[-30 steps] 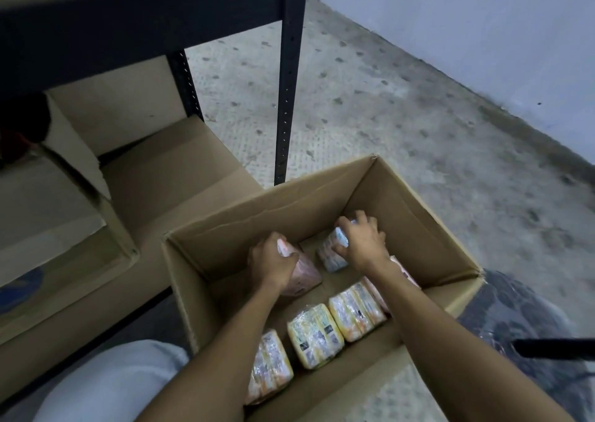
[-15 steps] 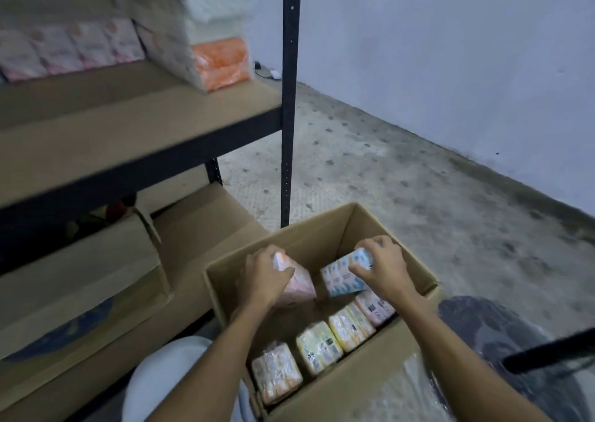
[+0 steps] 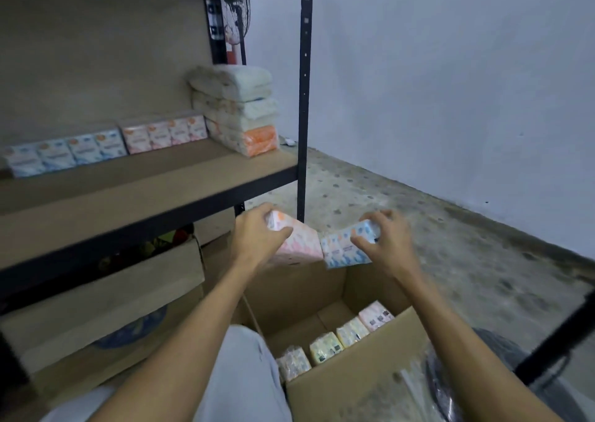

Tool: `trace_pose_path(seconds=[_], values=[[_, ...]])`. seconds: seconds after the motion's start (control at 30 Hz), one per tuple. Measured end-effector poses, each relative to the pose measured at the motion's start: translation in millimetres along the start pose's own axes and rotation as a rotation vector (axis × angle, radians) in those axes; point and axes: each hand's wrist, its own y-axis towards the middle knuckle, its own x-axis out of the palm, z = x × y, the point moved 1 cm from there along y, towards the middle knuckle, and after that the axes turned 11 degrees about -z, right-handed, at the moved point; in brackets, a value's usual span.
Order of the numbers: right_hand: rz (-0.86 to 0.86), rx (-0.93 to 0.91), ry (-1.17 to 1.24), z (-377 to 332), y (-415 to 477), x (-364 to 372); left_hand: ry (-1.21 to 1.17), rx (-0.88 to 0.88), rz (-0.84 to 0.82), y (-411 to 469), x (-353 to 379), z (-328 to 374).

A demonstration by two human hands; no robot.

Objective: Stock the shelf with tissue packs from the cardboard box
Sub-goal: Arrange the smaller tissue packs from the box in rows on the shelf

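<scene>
My left hand [image 3: 257, 238] grips a pink tissue pack [image 3: 299, 247] and my right hand [image 3: 383, 241] grips a blue tissue pack [image 3: 341, 247]. Both packs hang side by side above the open cardboard box [image 3: 360, 376], level with the shelf's front edge. Several yellow and pink packs [image 3: 325, 347] lie along the box's near side. On the wooden shelf [image 3: 135, 189], a row of blue packs [image 3: 64, 156] and pink packs [image 3: 164, 132] stands at the back.
A stack of larger white and orange tissue bundles [image 3: 241, 115] fills the shelf's right end beside the black upright post [image 3: 304, 99]. Cardboard boxes [image 3: 106, 296] sit under the shelf. A dark round object [image 3: 502, 373] lies on the concrete floor at right.
Both hands have lifted one pack each out of the box, up to shelf height. My view has tilted up, bringing the stocked shelf into sight.
</scene>
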Motion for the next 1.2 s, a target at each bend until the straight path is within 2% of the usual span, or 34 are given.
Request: trace_pose_path(seconds=[0.27,0.43,0.53,0.73,1.03,1.2], values=[[0.221,-0.184,0.035,-78,18,-68,-0.015,0.17,0.202,-11,-100,52],[0.27,-0.305,0.126,-122,37,-77,0.002,0.243,0.295,-16,-158,51],[0.265,-0.39,0.188,-149,47,-65,0.02,0.246,0.335,-22,-186,34],[0.237,-0.466,0.269,-196,64,-19,-0.096,0.183,0.422,-34,-225,-11],[0.172,-0.551,0.356,-243,82,28,0.196,0.225,0.535,-51,-263,-44],[0.113,-0.532,0.391,-257,93,52,0.281,0.216,0.551,-51,-273,-71]])
